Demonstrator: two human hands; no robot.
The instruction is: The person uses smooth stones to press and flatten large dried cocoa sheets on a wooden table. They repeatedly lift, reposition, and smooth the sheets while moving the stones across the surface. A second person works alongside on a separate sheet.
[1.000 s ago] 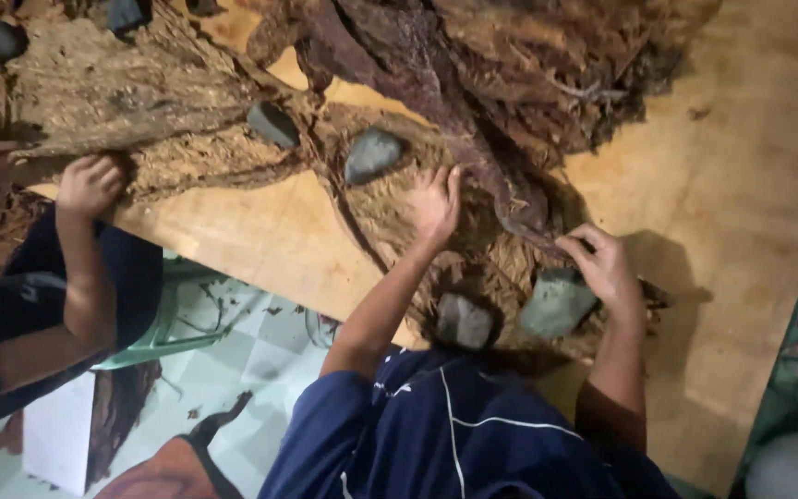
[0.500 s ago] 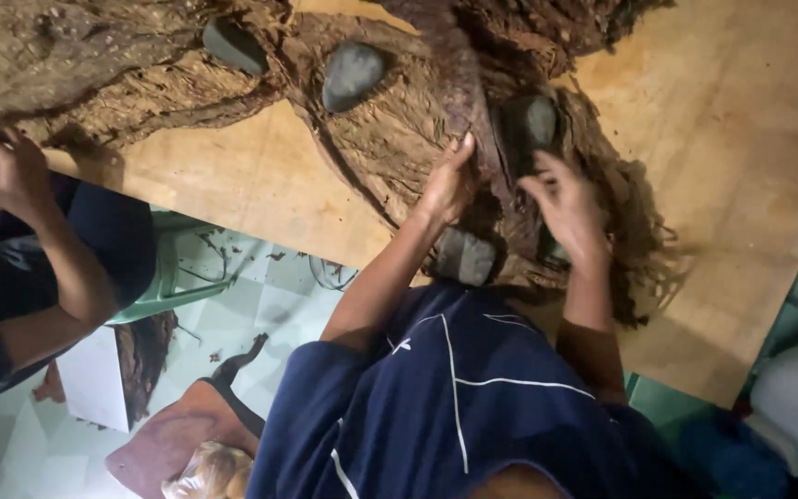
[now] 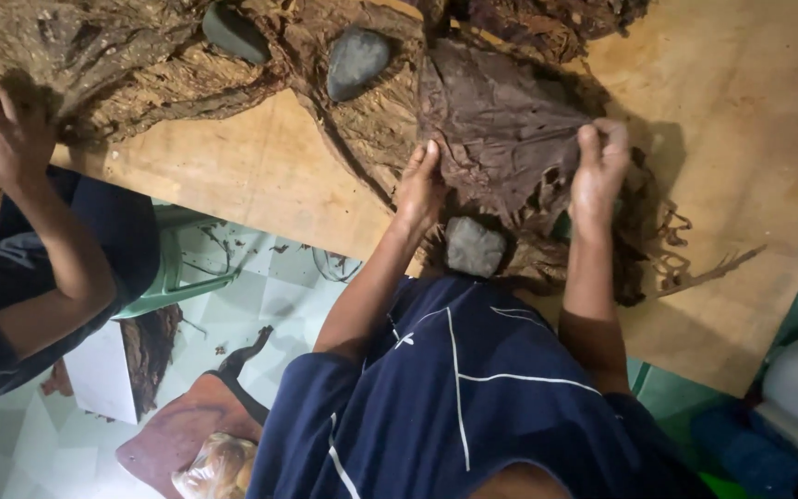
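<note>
Your left hand (image 3: 420, 189) has its fingers (image 3: 429, 157) stretched out flat, pressing down on the lower-left edge of a big dark brown dried leaf (image 3: 501, 120). Your right hand (image 3: 599, 166) is at about 3 o'clock from that, with its fingers (image 3: 591, 140) curled over and pinching the leaf's right edge, thumb side hidden under the leaf, so it's a real grip there. The leaf is spread between both hands, wrinkled and a bit torn near the bottom right, lying on top of more brown leaf layers on the wooden surface (image 3: 741, 185).

Just at 5 o'clock from your left hand there's a grey stone (image 3: 473, 246) sitting on the leaf pile right at the near edge of the surface, close to your dark blue shirt (image 3: 454, 397). At 11 o'clock from the leaf, another rounded grey stone (image 3: 356, 59) rests on the pile, and further toward 10 o'clock a darker stone (image 3: 233, 32) sits on a rougher, lighter heap of leaves (image 3: 94, 46).

Way over at 9 o'clock, another person's hand (image 3: 11, 139) is on that heap, fingers spread over something dark at the frame edge. Below the surface you've got pale green floor tiles (image 3: 260, 305) with leaf scraps on them.
</note>
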